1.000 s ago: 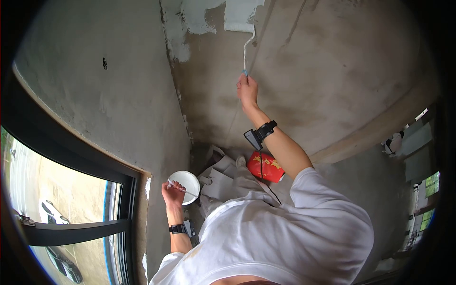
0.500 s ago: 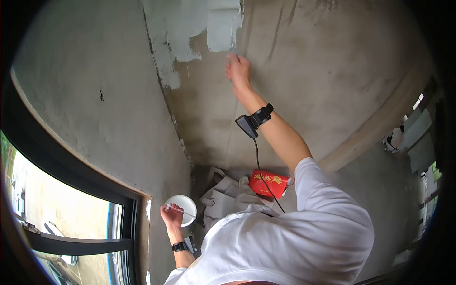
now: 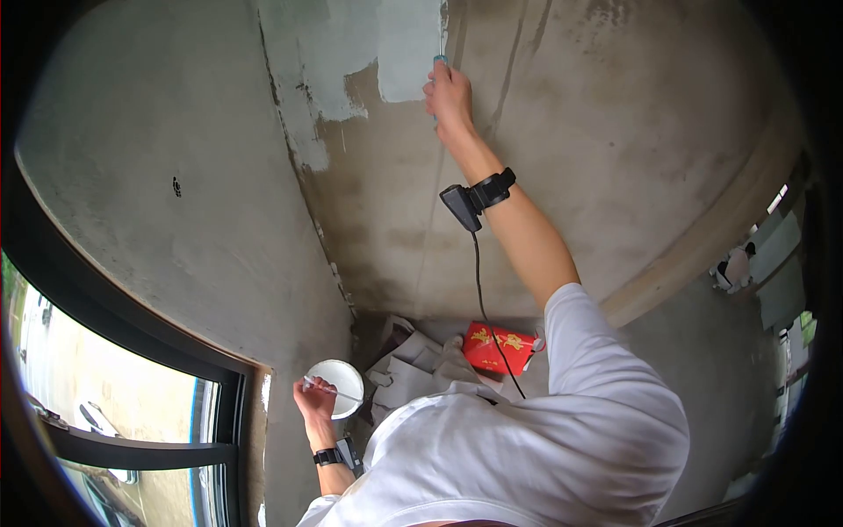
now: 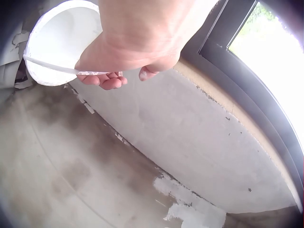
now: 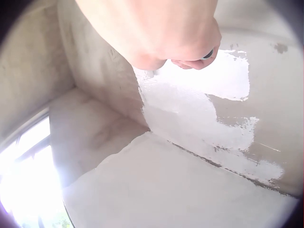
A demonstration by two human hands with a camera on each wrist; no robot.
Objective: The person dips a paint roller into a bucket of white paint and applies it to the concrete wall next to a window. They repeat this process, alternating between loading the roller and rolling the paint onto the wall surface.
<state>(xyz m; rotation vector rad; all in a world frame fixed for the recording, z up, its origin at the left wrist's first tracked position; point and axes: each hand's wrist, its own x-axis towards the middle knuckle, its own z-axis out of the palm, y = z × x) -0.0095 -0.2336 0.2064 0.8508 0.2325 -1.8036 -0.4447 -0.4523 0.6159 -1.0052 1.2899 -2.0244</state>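
Since the paint (image 3: 408,53) lies up at 12 o'clock, the right hand (image 3: 450,101), fingers curled round a blue handle (image 3: 440,61), seems stretched for reach. The left hand (image 3: 314,400) grips the bail (image 4: 52,66) of a bucket (image 3: 349,378) at 7 o'clock (probably to keep it near). The tool's working end is out of sight.

The head view looks forward and down, while the wrist views look closely past the left hand (image 3: 314,400) and right hand (image 3: 451,98) toward the same paint patch (image 3: 407,48).
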